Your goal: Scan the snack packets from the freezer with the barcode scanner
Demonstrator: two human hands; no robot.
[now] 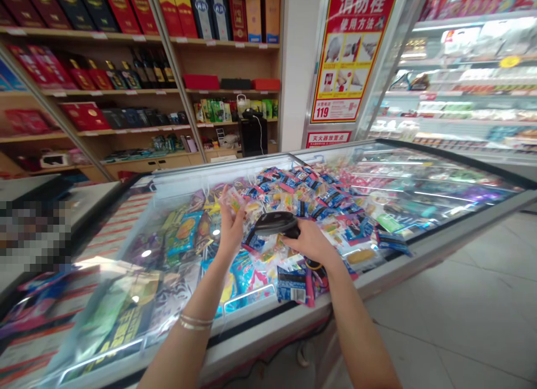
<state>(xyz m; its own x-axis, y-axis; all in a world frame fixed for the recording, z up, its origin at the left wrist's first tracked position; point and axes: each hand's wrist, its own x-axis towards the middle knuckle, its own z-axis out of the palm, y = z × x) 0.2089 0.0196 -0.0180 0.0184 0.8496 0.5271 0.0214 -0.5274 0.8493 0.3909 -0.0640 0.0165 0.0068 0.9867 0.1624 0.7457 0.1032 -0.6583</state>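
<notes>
My right hand (pixel 311 241) is wrapped round the handle of a black barcode scanner (pixel 273 223), whose head points left toward my other hand. My left hand (pixel 230 227) has its fingers closed on a small clear snack packet (pixel 235 200), raised just above the heap. Both hands are over a pile of blue and pink snack packets (pixel 331 197) spread on the glass top of a chest freezer. One packet with a barcode (pixel 296 285) lies at the freezer's near edge, below the scanner.
The chest freezer's near rim (pixel 369 278) runs across in front of me; bagged frozen goods (pixel 184 235) show through its glass. Wooden shelves (pixel 229 48) with boxes stand behind, beside a red poster (pixel 354 53). At right are a lit chiller (pixel 453 93) and tiled floor (pixel 461 316).
</notes>
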